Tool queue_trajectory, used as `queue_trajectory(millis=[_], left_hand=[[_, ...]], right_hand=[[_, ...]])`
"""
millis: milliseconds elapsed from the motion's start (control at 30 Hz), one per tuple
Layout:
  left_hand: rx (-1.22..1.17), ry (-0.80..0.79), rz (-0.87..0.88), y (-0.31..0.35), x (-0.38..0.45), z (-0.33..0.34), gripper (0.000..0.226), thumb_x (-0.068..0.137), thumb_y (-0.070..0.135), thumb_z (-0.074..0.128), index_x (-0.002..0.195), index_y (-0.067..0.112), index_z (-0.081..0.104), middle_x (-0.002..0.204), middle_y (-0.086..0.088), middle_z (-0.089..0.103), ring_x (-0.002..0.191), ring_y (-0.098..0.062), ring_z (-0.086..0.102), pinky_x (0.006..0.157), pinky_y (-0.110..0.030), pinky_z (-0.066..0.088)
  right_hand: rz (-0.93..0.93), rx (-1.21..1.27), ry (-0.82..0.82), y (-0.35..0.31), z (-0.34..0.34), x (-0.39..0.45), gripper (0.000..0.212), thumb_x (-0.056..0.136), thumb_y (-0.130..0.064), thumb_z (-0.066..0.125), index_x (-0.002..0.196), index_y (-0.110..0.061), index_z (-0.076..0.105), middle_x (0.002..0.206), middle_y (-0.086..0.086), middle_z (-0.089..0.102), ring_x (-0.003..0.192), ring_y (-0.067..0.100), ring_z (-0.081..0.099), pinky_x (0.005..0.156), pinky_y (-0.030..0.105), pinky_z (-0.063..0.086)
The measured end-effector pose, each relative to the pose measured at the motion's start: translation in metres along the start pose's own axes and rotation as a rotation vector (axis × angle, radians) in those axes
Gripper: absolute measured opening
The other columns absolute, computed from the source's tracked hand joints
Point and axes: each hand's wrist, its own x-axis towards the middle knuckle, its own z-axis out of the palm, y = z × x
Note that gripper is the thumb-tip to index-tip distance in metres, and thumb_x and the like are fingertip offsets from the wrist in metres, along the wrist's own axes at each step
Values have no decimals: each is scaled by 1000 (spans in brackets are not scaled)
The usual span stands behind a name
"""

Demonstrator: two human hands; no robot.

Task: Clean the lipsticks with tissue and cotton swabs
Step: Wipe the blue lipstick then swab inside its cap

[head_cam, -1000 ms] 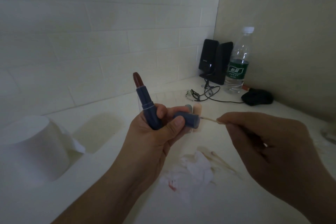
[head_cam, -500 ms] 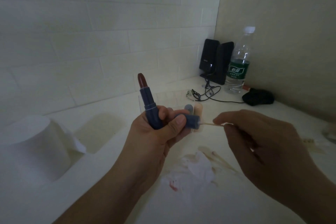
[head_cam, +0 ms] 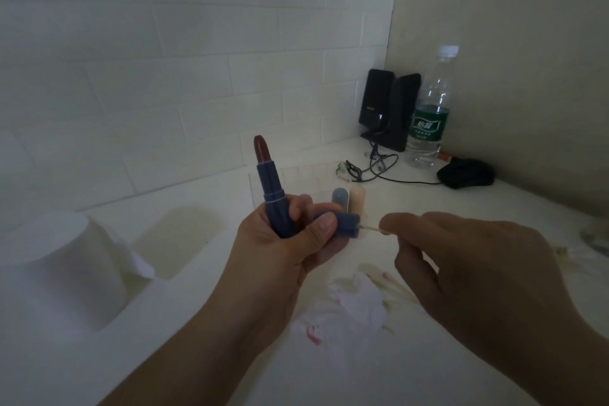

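Lipstick (head_cam: 272, 189) and cap (head_cam: 346, 224) held in left grip (head_cam: 290, 250), right grip (head_cam: 461, 260) pinching swab (head_cam: 372, 229)

Two bare forearms, left hand (head_cam: 290, 241), right hand (head_cam: 468, 260), sleeveless, ringless.

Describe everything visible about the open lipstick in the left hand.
The lipstick has a dark blue tube that looks like plastic, with a thin pale ring round its middle and a dark red bullet extended at the top. It stands nearly upright, tilted slightly left, above the white counter. The left hand grips its base, fingers curled round it; the same hand also holds the matching blue cap.
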Motion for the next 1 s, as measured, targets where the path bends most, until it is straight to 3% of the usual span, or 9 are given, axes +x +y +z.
queue_trajectory(millis=[167, 267, 500, 633, 733, 833, 1000], left_hand=[[-72, 12, -37, -1, 1, 0, 23, 62, -4, 61, 72, 8, 43, 75, -10, 68, 79, -19, 72, 69, -30, 60], [-62, 8, -16, -2, 1, 1, 25, 61, -4, 60, 73, 8, 42, 74, -10, 68, 77, -19, 72, 69, -31, 61], [47, -1, 53, -5, 0, 1, 22, 65, -1, 61, 72, 8, 42, 77, -9, 70, 79, -18, 72, 68, -27, 58], [107, -4, 86, -4, 0, -1, 22, 66, 0, 61, 72, 8, 41, 79, -8, 72, 81, -19, 72, 71, -29, 59], [134, -5, 102, -3, 0, -1, 22, 64, 0, 62, 70, 7, 42, 78, -8, 71, 82, -20, 72, 72, -31, 60], [159, -18, 107, -1, 0, -2, 22, 63, 1, 63, 69, 8, 43, 79, -9, 71, 84, -22, 72, 73, -30, 59], [126, -26, 86, 1, 1, -4, 23, 63, -1, 63, 70, 8, 42, 77, -9, 70, 85, -20, 72, 72, -31, 59]], right_hand=[[-32, 13, 16, -3, 0, 0, 37, 80, -30, 39, 86, -24, 74, 47, -5, 55, 30, 12, 41, 58, 7, 4], [-43, 72, 1, -5, 2, -1, 35, 79, -29, 39, 81, -24, 73, 48, -5, 59, 31, 8, 44, 55, 5, 9], [-68, 254, -20, -6, 1, -4, 30, 81, -28, 39, 80, -23, 69, 55, -8, 63, 37, 5, 51, 38, 18, 42], [-59, 238, -30, -6, 6, -4, 11, 77, -19, 56, 81, -24, 65, 49, -12, 52, 35, -2, 39, 41, 5, 22], [-54, 134, 25, -5, 8, -3, 15, 63, -17, 70, 75, -23, 64, 42, -10, 40, 34, 2, 24, 37, 8, 13], [-37, 74, 31, -3, 9, -2, 35, 48, -13, 92, 71, -17, 66, 40, -10, 42, 34, 2, 22, 39, 5, 6], [-15, 23, -48, -3, 13, -2, 54, 29, -16, 97, 76, -15, 70, 39, -7, 46, 27, 1, 28, 45, 2, 9]])
